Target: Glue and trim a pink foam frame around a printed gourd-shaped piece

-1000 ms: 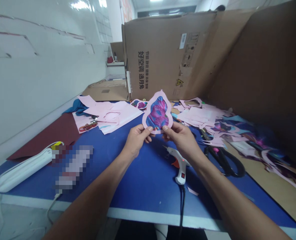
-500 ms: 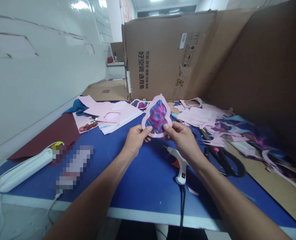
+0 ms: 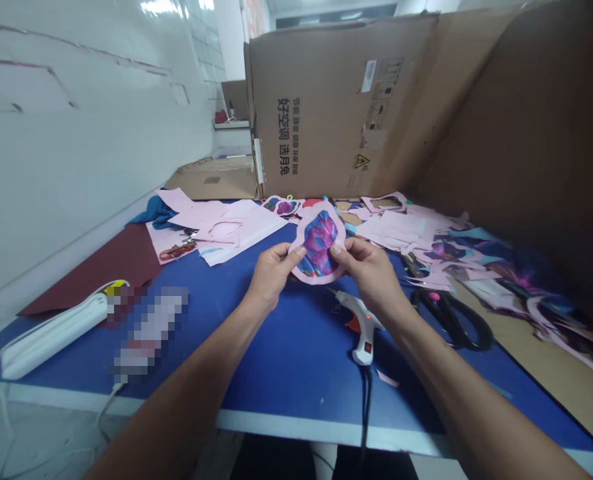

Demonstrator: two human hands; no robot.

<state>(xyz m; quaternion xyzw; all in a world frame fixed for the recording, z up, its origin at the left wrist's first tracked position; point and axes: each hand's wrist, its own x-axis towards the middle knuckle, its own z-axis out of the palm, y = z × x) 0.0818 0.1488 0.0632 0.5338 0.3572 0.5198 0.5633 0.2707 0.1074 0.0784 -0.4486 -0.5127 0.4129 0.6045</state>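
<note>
The left hand (image 3: 275, 273) and right hand (image 3: 369, 270) pinch opposite edges of a pink paper cutout (image 3: 319, 243). Below them, a hot glue gun (image 3: 363, 327) lies beside open blue table (image 3: 291, 360).

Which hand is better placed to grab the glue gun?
The right hand, probably: it is just above the white glue gun, while the left hand sits farther off. Both hold the pink-edged purple-blue paper cutout.

White glossy wall (image 3: 86, 147) left; cardboard carton (image 3: 316, 113) ahead; brown cardboard sheet (image 3: 521, 120) right; blue table (image 3: 296, 373) below
</note>
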